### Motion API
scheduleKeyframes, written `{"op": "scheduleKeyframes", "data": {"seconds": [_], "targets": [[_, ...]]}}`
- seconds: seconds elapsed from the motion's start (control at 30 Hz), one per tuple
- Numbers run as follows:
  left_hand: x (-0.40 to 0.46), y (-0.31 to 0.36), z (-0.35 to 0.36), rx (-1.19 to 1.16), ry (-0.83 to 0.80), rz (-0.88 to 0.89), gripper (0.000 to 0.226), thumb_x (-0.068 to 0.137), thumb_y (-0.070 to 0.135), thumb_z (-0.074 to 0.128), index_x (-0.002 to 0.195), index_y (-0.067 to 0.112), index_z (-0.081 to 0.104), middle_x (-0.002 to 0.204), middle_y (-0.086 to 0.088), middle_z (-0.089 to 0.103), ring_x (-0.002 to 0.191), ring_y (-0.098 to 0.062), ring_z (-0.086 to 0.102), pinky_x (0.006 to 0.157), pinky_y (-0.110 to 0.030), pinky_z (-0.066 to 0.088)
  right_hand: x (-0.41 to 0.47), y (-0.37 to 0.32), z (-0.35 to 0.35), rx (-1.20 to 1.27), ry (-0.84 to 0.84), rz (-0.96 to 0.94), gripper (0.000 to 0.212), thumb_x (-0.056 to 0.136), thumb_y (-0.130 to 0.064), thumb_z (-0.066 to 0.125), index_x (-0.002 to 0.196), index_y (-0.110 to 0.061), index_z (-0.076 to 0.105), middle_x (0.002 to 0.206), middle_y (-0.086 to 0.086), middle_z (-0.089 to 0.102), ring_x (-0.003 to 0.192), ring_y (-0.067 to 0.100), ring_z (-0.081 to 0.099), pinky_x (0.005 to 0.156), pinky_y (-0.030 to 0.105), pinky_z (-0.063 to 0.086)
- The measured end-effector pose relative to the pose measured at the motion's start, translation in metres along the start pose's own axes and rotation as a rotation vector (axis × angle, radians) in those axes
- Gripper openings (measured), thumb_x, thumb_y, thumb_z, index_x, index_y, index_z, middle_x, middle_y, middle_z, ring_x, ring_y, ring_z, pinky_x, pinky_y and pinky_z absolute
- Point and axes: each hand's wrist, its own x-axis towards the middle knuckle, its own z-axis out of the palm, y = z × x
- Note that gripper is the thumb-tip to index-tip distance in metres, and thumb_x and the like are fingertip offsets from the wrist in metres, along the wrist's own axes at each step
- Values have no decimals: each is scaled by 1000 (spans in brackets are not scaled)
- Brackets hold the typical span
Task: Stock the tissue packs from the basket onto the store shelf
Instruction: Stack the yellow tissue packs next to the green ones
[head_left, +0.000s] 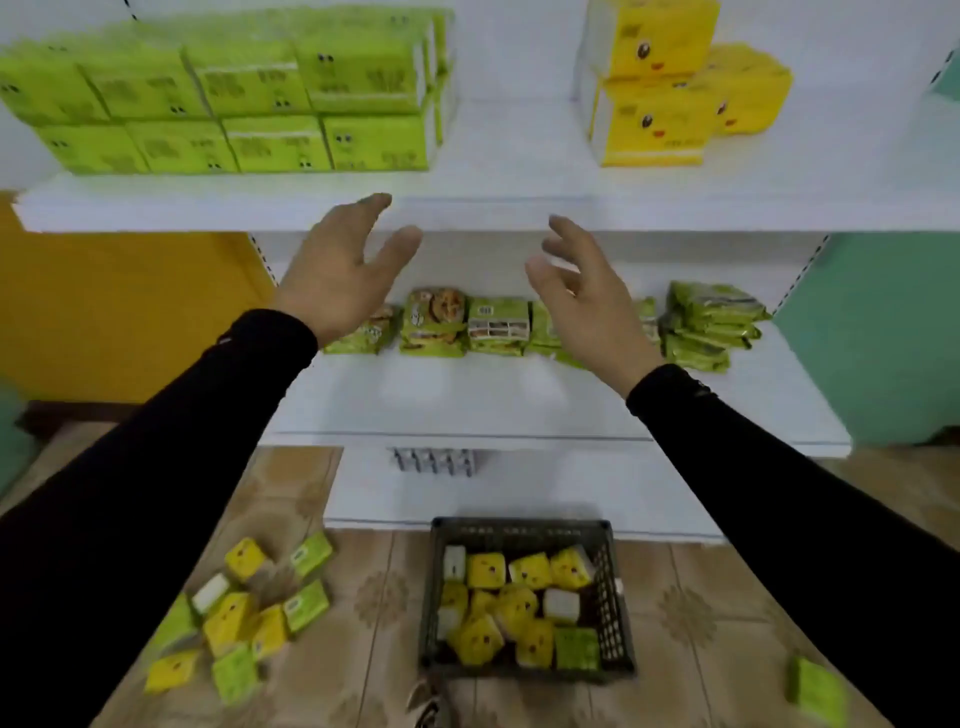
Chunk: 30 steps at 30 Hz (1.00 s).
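At six o'clock, nearest, a dark basket (527, 670) sits on the tiled floor (691, 613), holding yellow, green and white tissue packs (485, 570). More loose packs (228, 621) lie scattered at eight o'clock, one green pack (818, 688) at four o'clock. Farther up, both hands are raised empty, fingers spread and relaxed, well above the basket: left hand (337, 270) at eleven o'clock, right hand (589, 299) at one o'clock. Behind them, snack bags (434, 322) line the middle shelf (519, 405). Farthest, the top shelf (509, 202) carries green stacks (249, 98) and yellow stacks (660, 88).
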Motion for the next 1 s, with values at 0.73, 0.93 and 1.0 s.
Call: {"op": "scheduleKeyframes", "data": {"seconds": [0.73, 0.93, 1.0], "targets": [[-222, -151, 420, -114, -1147, -699, 64, 98, 61, 34, 149, 23, 33, 145, -3, 45, 121, -26, 51, 92, -39, 40, -273, 401, 74, -168, -286, 1064, 62, 98, -58, 34, 145, -19, 45, 149, 0, 46, 133, 23, 46, 95, 27, 32], [-286, -240, 590, -96, -1238, -783, 61, 100, 56, 33, 149, 20, 31, 122, -4, 55, 86, -22, 50, 79, -41, 39, -309, 576, 148, -184, -336, 1171, 65, 100, -55, 37, 153, -18, 32, 157, 4, 35, 139, 26, 40, 107, 38, 36], [-302, -264, 652, -99, -1237, -739, 61, 100, 57, 33, 150, 22, 30, 122, 0, 53, 91, -17, 54, 82, -40, 39, -313, 640, 169, -190, -313, 1173, 61, 101, -51, 41, 153, -20, 32, 152, 6, 41, 124, 30, 51, 99, 41, 42]]}}
